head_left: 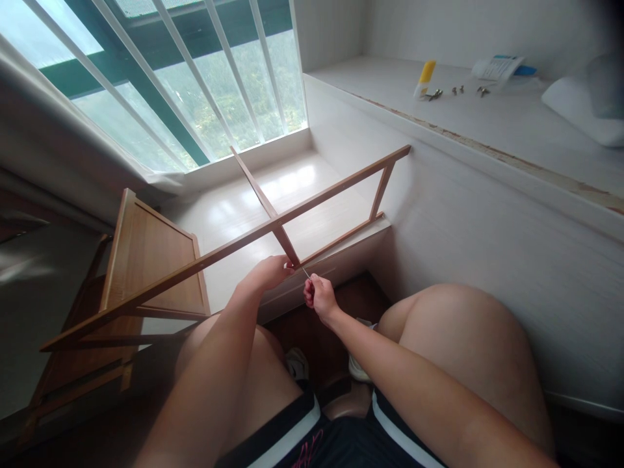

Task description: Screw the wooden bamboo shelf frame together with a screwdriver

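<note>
Frame, just one, stood aslant above the sill, one panel at its left. One left hand was clamped on its near corner; one right hand pinched one thin tool there. Rightward, one yellow-capped tube, some uncountably small screws and one packet.

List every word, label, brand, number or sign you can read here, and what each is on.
Dark shorts: pink stylised lettering, perhaps "AP"; not certain.
Packet on the shelf: printed lines, too small and blurred to read.
Yellow-capped tube: no legible text.
Nothing else readable.
</note>
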### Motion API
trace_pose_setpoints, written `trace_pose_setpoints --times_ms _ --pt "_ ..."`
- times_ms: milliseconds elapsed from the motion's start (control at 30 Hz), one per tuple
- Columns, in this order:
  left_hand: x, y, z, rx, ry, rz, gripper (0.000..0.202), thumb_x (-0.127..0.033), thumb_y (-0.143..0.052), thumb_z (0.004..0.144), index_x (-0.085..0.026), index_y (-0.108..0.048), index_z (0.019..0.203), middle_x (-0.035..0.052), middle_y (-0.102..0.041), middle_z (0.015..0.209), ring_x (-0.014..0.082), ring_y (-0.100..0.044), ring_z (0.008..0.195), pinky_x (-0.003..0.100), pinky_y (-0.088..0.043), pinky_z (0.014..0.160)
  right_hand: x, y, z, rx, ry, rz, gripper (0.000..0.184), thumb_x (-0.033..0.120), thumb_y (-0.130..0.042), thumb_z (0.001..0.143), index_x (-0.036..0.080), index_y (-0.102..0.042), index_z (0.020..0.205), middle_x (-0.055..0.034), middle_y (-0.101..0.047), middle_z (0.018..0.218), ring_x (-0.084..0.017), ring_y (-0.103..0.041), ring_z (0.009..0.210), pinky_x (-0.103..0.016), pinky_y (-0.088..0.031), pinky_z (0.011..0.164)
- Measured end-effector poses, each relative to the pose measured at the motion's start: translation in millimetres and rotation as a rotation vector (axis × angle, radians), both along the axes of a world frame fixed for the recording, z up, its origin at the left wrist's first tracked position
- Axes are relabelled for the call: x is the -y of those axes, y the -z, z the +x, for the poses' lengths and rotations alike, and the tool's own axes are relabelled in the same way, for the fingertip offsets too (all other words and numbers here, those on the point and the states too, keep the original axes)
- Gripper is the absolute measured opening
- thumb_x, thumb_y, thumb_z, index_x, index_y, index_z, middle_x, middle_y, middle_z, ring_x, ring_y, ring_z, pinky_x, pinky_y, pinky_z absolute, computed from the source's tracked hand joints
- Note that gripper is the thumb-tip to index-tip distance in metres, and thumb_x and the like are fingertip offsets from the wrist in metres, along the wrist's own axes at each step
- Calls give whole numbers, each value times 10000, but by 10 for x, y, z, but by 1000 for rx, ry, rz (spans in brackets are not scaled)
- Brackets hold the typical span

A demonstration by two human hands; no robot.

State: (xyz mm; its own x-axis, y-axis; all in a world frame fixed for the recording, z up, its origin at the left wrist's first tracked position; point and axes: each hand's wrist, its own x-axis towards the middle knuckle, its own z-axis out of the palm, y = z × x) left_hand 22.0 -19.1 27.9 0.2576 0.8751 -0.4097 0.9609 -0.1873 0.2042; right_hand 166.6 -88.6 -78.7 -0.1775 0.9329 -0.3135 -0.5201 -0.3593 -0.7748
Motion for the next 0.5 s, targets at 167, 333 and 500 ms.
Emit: trace_pose_setpoints --times_ms 167,333,500 --pt "-13 32 -5 -3 -12 3 279 -407 -515 831 -216 -683 946 70 -712 916 188 -628 752 253 -409 632 27 -17 -9 -164 -28 -41 359 515 -452 854 209 -429 668 55 -405 486 -80 -323 382 -207 -232 371" --pt "-19 41 -12 13 -9 4 271 -399 -520 825 -217 -684 941 71 -710 912 195 -628 757 262 -416 644 40 -37 -10 -174 -21 -41 365 531 -452 859 213 -419 684 49 -418 508 -84 -342 402 -208 -257 380" --pt "-12 22 -7 39 -31 9 263 -396 -533 821 -217 -676 951 64 -711 945 194 -630 789 256 -422 662 25 -25 -2 -22 10 13 389 545 -488 854 219 -384 669 71 -406 486 -69 -308 374 -190 -231 354"
